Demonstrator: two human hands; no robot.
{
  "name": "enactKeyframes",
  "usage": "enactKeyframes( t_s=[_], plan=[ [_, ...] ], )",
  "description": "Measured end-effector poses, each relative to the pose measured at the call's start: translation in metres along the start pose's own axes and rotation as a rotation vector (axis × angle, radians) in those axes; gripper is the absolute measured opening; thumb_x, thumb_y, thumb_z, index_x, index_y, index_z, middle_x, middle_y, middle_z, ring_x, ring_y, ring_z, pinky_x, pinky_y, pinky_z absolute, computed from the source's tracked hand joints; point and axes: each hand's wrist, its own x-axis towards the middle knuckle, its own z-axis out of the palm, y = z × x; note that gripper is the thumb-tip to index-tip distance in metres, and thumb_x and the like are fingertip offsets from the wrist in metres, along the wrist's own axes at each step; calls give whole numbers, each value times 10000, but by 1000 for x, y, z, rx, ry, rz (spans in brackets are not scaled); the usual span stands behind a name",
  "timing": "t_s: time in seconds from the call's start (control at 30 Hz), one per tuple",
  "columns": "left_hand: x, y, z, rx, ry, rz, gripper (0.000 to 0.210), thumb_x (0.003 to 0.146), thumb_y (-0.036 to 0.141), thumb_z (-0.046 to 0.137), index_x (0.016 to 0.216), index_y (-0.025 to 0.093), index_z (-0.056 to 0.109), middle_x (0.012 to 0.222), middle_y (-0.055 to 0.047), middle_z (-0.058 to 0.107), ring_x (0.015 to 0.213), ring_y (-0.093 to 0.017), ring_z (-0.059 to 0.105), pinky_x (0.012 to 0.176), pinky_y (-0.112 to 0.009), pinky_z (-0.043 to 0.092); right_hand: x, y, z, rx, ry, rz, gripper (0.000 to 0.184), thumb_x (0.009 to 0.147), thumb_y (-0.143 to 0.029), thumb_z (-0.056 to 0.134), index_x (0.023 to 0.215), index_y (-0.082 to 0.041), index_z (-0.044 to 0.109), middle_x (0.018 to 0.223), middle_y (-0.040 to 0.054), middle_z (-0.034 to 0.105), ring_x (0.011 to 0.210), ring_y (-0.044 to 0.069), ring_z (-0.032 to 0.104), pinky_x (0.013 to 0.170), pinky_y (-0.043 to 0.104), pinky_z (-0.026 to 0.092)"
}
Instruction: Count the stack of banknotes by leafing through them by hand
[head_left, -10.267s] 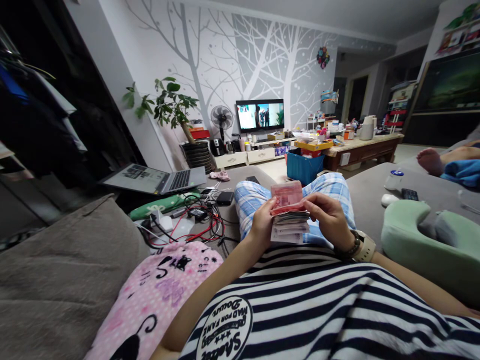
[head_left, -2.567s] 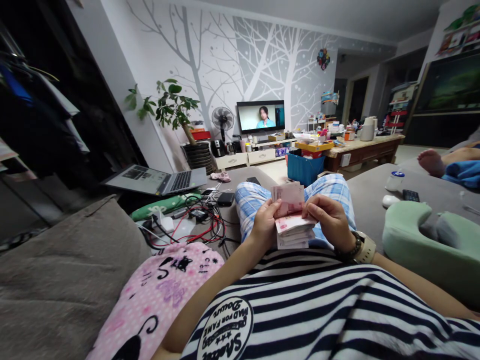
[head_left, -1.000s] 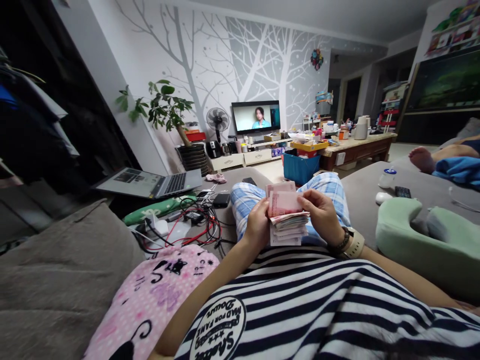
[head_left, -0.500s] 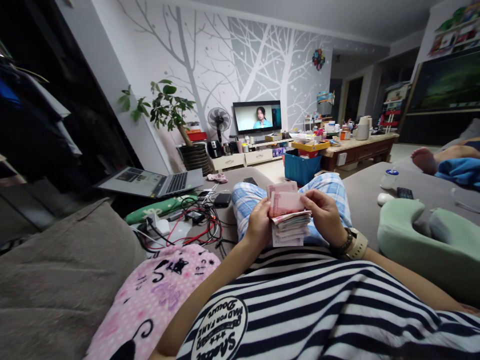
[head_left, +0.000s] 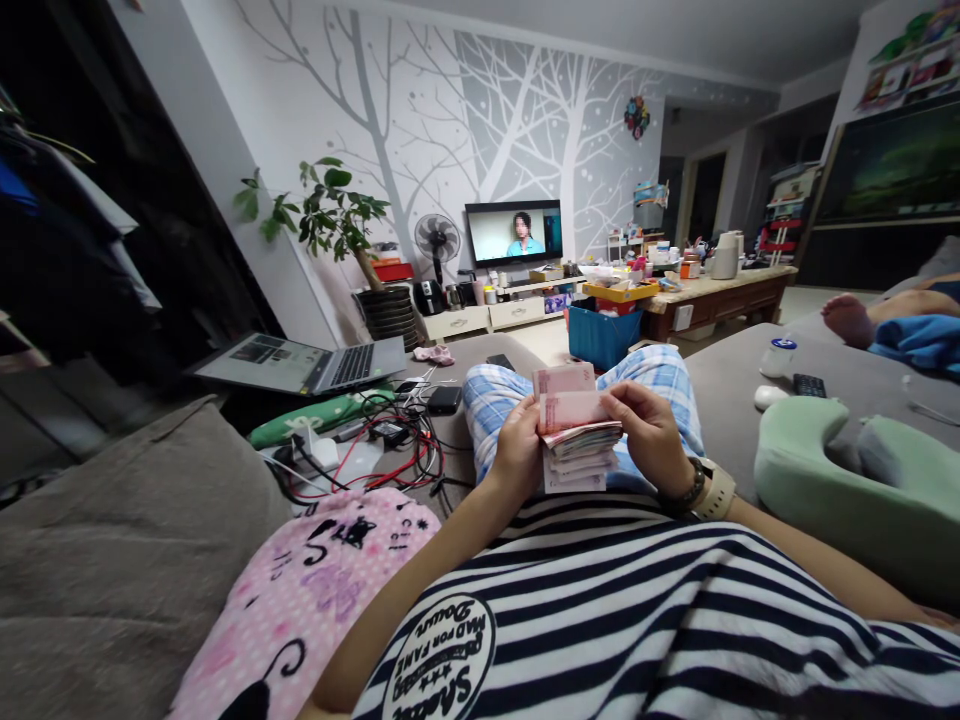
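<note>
A folded stack of banknotes [head_left: 577,465] is held above my lap, between the knees of blue plaid trousers [head_left: 495,390]. My left hand [head_left: 519,438] is closed round the stack's left side. Reddish-pink notes stand up at the top, one behind another. The front pink banknote [head_left: 571,410] has its right edge pinched between the thumb and fingers of my right hand [head_left: 646,425]. A watch [head_left: 716,490] and a dark bracelet are on my right wrist. Below the pink notes, the folded edges of other notes fan downward.
To the left lie an open laptop [head_left: 307,365], tangled cables [head_left: 405,440] and a pink cushion [head_left: 330,580]. At right are a green neck pillow [head_left: 840,480], a white mouse [head_left: 770,398] and a remote [head_left: 809,386]. Another person's foot [head_left: 849,318] shows beyond them. A blue bin [head_left: 600,335] stands ahead.
The top edge of the front pink note, pinched by my right hand, has come down slightly, showing more of the note behind. My left hand keeps its hold on the stack.
</note>
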Motion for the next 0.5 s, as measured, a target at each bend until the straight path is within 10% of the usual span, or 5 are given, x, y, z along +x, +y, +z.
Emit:
enactKeyframes(
  t_s=[0.5],
  plan=[
    [2, -3, -1, -26, -8, -37, 303, 651, 360, 755, 846, 197, 591, 783, -33, 703, 920, -281, 689, 776, -374, 563, -1, 0, 0, 20, -6, 1, 278, 860, -418, 602, 693, -196, 578, 578, -28, 475, 540, 121, 420, 510, 260, 348]
  ],
)
